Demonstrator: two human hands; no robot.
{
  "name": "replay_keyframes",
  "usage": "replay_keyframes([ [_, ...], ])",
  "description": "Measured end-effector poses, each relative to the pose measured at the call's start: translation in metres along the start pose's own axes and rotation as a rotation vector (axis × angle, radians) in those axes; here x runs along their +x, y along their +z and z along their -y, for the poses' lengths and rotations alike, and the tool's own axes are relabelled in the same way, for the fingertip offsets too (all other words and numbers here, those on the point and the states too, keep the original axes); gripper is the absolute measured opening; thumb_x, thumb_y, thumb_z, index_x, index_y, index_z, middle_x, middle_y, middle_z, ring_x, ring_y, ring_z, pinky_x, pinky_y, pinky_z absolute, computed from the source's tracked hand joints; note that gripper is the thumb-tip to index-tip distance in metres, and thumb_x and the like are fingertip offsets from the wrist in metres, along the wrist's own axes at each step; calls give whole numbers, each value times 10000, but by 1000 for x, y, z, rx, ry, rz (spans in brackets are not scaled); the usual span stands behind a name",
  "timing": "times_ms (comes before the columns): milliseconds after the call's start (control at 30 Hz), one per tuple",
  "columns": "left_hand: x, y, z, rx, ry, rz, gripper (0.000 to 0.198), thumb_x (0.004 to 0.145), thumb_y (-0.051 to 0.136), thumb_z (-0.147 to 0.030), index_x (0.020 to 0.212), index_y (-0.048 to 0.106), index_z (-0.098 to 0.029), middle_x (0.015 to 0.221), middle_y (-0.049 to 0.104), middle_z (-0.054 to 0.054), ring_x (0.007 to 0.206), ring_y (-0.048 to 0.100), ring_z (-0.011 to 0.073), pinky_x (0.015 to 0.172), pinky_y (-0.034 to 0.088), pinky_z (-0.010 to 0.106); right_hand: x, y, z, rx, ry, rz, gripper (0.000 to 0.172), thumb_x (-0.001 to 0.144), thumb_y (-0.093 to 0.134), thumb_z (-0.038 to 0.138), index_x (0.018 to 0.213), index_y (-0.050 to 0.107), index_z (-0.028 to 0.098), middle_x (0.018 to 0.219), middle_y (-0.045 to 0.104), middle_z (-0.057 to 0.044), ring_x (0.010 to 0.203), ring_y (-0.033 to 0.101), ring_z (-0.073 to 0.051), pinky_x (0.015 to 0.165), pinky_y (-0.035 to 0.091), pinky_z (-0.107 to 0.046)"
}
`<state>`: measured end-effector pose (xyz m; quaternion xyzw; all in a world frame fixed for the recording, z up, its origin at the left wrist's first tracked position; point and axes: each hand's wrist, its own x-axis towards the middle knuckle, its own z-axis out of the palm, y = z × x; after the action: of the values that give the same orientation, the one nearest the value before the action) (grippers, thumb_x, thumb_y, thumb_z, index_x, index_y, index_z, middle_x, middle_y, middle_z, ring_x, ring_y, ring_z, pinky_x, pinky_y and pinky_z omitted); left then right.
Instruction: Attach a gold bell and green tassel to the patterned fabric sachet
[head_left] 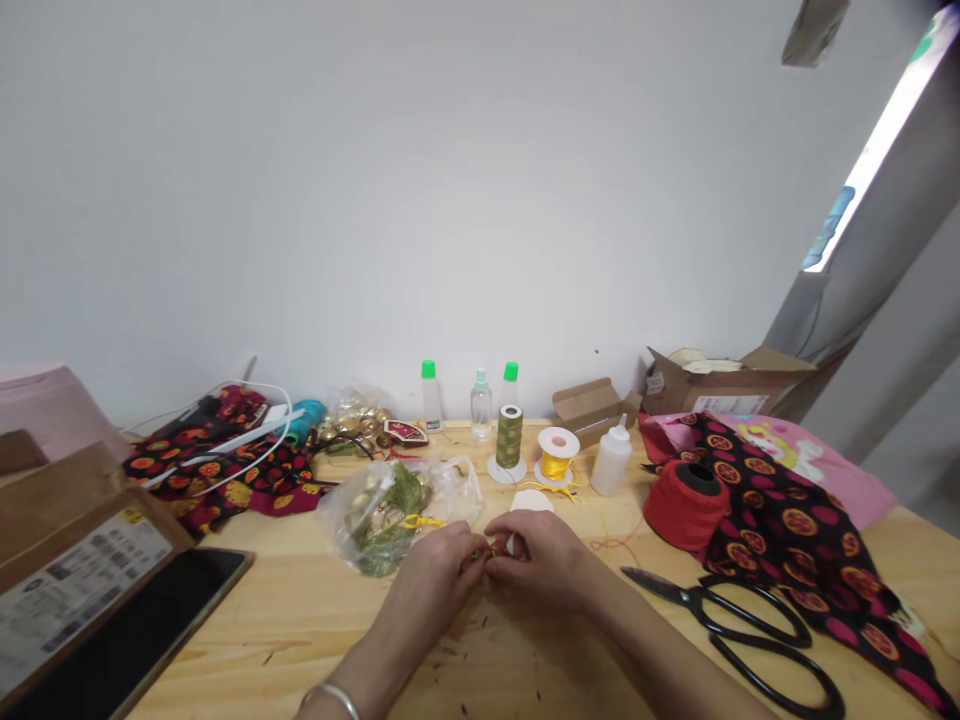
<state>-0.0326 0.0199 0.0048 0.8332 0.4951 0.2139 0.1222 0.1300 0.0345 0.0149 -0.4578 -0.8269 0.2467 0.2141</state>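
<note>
My left hand and my right hand meet above the middle of the wooden table, fingertips pinched together. Between them is a small reddish piece, mostly covered by the fingers, so its kind does not show. A white round disc lies just beyond my right hand. Left of my left hand sits a clear plastic bag holding green tassels, with a yellow cord on it. Beyond the hands stand a spool of olive green thread and a spool of yellow cord.
Black-handled scissors lie right of my right forearm, near a red thread cone and patterned black cloth. A white squeeze bottle stands behind. At left are a dark tablet and a cardboard box.
</note>
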Motion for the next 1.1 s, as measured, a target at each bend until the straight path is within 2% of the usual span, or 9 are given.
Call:
replay_keyframes([
  [200, 1, -2, -3, -93, -71, 44, 216, 730, 463, -180, 672, 671, -191, 644, 626, 16, 629, 530, 145, 580, 342, 226, -2, -4, -1, -15, 6, -44, 304, 643, 604, 204, 945, 628, 182, 744, 651, -3, 588, 511, -115, 534, 339, -204],
  [400, 4, -1, -8, -373, -200, 188, 278, 723, 468, -285, 723, 714, -155, 533, 569, -25, 509, 419, 111, 487, 289, 210, -7, -6, -2, -48, 27, -67, 288, 664, 599, 176, 951, 613, 174, 801, 643, -19, 563, 518, -106, 535, 358, -209],
  [533, 6, -1, -11, -556, -289, 196, 298, 685, 524, -354, 702, 713, -124, 522, 535, -28, 523, 389, 107, 489, 291, 205, -19, -5, 1, -85, 15, -159, 263, 673, 571, 112, 926, 593, 182, 842, 607, -27, 603, 525, -110, 552, 380, -206],
  [633, 7, -2, -13, -623, -360, 192, 336, 656, 555, -405, 675, 708, -107, 507, 520, -26, 509, 362, 99, 463, 270, 200, -29, 1, 3, -139, -78, -248, 222, 693, 515, 67, 852, 593, 201, 848, 588, -25, 662, 536, -119, 555, 382, -197],
  [733, 7, -2, -14, -653, -358, 187, 344, 645, 563, -422, 665, 708, -110, 510, 541, -22, 512, 380, 101, 473, 285, 201, -37, 7, 5, -274, -162, -295, 186, 726, 476, 72, 764, 600, 205, 792, 586, -24, 673, 543, -130, 546, 367, -197],
  [833, 6, -2, -13, -680, -343, 184, 296, 638, 570, -380, 661, 708, -119, 519, 562, -23, 526, 407, 108, 494, 305, 204, -39, 11, 8, -382, -160, -310, 160, 768, 463, 117, 724, 594, 197, 745, 584, -24, 631, 536, -127, 523, 348, -196],
  [967, 5, 0, -10, -707, -345, 214, 293, 641, 563, -359, 696, 709, -112, 536, 579, -18, 527, 416, 112, 499, 311, 208, -38, 14, 9, -433, -147, -322, 158, 782, 466, 135, 701, 591, 187, 718, 582, -24, 599, 528, -125, 505, 335, -199],
  [1100, 6, 0, -9, -713, -328, 239, 304, 649, 552, -363, 702, 707, -107, 529, 568, -21, 526, 413, 114, 503, 312, 213, -39, 16, 8, -413, -144, -314, 173, 794, 446, 139, 767, 610, 186, 727, 582, -38, 606, 534, -136, 503, 339, -210],
])
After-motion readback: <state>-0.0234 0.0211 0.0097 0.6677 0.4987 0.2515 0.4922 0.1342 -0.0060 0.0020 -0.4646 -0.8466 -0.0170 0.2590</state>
